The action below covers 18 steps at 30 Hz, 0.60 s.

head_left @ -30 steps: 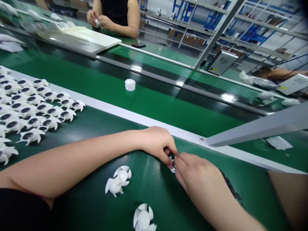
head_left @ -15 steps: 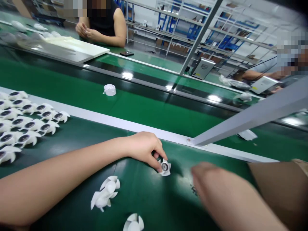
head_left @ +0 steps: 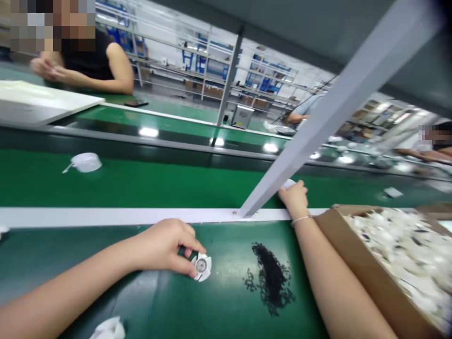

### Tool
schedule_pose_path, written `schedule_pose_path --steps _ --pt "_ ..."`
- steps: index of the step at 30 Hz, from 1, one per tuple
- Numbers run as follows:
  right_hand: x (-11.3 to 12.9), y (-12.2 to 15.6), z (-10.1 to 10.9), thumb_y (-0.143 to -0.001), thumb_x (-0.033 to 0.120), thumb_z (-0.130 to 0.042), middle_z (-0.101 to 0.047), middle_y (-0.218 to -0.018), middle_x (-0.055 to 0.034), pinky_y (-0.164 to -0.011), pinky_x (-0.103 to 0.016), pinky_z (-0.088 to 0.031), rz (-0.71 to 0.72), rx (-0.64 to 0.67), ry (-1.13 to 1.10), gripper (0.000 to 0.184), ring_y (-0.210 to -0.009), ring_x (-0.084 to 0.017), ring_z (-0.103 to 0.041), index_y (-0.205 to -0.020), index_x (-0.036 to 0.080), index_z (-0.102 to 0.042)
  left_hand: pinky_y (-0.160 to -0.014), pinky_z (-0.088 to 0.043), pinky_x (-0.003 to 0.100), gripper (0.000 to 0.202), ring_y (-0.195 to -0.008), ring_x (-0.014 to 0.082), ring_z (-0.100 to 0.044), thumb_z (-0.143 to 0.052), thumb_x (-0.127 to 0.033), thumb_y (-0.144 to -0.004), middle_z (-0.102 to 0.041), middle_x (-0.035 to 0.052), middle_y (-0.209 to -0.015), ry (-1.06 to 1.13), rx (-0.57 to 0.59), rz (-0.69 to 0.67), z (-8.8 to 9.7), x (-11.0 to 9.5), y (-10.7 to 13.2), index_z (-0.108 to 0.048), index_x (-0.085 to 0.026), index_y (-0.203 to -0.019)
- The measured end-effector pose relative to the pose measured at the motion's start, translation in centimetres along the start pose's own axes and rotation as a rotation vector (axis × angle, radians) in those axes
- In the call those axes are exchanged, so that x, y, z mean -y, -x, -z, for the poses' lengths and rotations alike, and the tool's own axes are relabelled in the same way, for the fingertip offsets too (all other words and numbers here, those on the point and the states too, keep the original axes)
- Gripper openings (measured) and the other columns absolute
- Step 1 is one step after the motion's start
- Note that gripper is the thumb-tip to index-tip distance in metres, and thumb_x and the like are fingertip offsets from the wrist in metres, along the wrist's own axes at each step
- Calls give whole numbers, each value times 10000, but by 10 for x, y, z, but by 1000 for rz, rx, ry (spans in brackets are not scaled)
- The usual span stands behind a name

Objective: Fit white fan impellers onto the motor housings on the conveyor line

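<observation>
1. Small white plastic fan (head_left: 201, 266) pinched at its rim by the thumb and fingertips (head_left: 193, 249) of the left hand (head_left: 164, 247), low over the belt; curved, thin blades around a round hub with a metal-looking centre, facing up.
2. Right hand (head_left: 294, 200) reaching past the white rail (head_left: 106, 217), fingers close together over a white piece (head_left: 288, 183), partly hidden behind the grey metal strut (head_left: 339, 108); grip on it impossible to tell. Thin pale bangle (head_left: 301, 219) around the wrist.
3. Loose heap of black granules (head_left: 271, 278) between the hands, with stray specks at its edge, on the smooth dark green belt (head_left: 226, 301).
4. Brown cardboard box (head_left: 356, 263) just right of the right forearm, piled with white parts (head_left: 399, 254).
5. Farther off: white cup (head_left: 85, 162) on a glossy green belt (head_left: 141, 183), a co-worker's bare arms (head_left: 95, 80) at the far side, and blue-and-white shelving (head_left: 212, 66) beyond.
</observation>
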State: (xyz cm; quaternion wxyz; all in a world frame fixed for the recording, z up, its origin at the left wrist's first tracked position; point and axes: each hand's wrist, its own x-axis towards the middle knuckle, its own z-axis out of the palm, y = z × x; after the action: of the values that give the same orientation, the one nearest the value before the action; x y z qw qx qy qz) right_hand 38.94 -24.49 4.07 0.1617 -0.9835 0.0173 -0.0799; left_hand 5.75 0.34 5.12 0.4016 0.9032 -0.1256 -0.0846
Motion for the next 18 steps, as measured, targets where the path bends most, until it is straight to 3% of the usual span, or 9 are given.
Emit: schedule_pose_path --steps 3,7,12,15,18 --pt "-4 -13 -8 -958 473 -562 -594 -1211 -106 -905 -442 -516 5 19 -62 439 -1039 -225 -607 -1259 153 -557 -615 -392 206 380 -706 116 -619 -771 -529 -762 -666 -17 -789 -23 47 37 1 1 -1 -749 -355 -1099" --pt "-2 -24 -12 -912 518 -611 -566 -1262 -126 -925 -457 -498 50 7 -153 511 -1072 -243 -591 -1257 146 -555 -617 -379 205 352 -708 110 -613 -746 -553 -777 -633 -28 -773 -77 76 58 1 7 -4 -743 -389 -1088" --pt "2 -20 -13 -856 380 -683 -647 -959 -44 -810 -354 -519 186 40 -334 288 -844 -166 -615 -1008 140 -634 -604 -368 206 374 -705 122 -596 -728 -560 -785 -616 -16 -779 -104 78 75 -1 12 -4 -744 -354 -1096" --pt "6 -12 -1 -784 299 -681 -629 -1020 -84 -810 -306 -509 170 -107 -453 356 -881 -177 -604 -1068 107 -589 -610 -380 208 360 -702 132 -589 -708 -550 -799 -626 -9 -791 -115 56 115 -2 11 -4 -747 -327 -1079" --pt "13 2 33 -809 332 -604 -586 -1108 -142 -815 -285 -513 164 -311 -555 511 -921 -190 -602 -1226 73 -463 -606 -394 214 360 -718 147 -592 -646 -531 -847 -653 5 -843 -121 3 188 -2 11 -5 -722 -311 -1121"
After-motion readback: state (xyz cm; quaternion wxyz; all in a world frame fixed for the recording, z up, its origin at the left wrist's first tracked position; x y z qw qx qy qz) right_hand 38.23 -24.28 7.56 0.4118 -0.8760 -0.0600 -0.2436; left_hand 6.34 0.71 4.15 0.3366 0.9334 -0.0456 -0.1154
